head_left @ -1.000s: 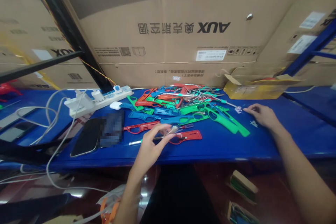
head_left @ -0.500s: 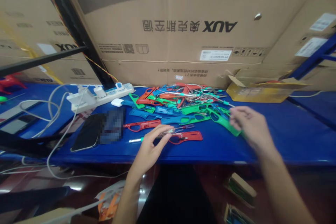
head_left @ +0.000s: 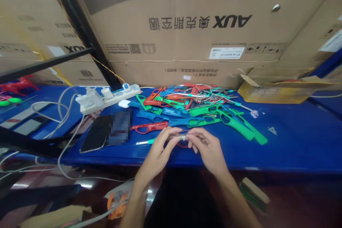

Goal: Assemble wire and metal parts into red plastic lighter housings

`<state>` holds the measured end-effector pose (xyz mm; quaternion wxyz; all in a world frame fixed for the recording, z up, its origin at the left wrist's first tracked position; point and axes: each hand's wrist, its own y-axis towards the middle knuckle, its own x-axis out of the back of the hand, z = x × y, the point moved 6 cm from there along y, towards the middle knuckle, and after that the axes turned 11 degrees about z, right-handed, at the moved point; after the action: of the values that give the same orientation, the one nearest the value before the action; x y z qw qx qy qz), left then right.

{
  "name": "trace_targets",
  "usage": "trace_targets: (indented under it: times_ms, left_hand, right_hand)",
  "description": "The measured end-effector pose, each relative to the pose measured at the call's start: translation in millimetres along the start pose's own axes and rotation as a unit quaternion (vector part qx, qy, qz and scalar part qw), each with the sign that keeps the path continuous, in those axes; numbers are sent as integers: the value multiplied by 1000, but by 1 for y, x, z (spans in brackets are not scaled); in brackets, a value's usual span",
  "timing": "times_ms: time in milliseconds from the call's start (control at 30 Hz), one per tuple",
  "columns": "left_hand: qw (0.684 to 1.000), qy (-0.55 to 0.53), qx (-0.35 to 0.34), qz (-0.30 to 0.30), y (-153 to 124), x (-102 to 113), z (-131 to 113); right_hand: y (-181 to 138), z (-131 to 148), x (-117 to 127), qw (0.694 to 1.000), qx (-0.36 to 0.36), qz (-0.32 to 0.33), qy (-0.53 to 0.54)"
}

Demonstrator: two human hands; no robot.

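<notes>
Left hand [head_left: 162, 146] and right hand [head_left: 207, 148] together, fingertips clamped on a small part [head_left: 182, 137] above the front of a blue table [head_left: 245, 153]; fingers mask much of it. A red piece [head_left: 183, 146] shows as a sliver below. Pixelation obscures an item [head_left: 119, 127] beside a phone [head_left: 96, 133]. The carton [head_left: 187, 42] behind reads "AUX" upside down; its white label [head_left: 226, 53] is illegible.
</notes>
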<state>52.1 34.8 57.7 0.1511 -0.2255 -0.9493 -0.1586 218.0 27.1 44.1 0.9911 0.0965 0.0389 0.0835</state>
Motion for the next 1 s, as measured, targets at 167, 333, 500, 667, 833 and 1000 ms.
trace_targets:
  times_ms: [167, 333, 500, 667, 833, 1000]
  left_hand:
    - [1000, 9, 20, -3, -3, -6, 2]
    - [996, -12, 35, -86, -5, 5, 8]
    - [968, -72, 59, -235, -11, 23, 17]
    - [968, -85, 57, -229, -7, 22, 16]
    - [972, -85, 62, -210, -7, 20, 15]
    - [973, -84, 67, -204, -8, 20, 16]
  right_hand:
    - [-2, -4, 0, 1000, -28, 6, -4]
    - [-4, -6, 0, 999, -31, -12, 7]
    - [-4, 5, 11, 990, 19, -72, -122]
    - [35, 18, 8, 900, 20, 82, -427]
    - [76, 18, -5, 805, -4, 211, -555]
    - [88, 16, -15, 781, 6, 237, -577]
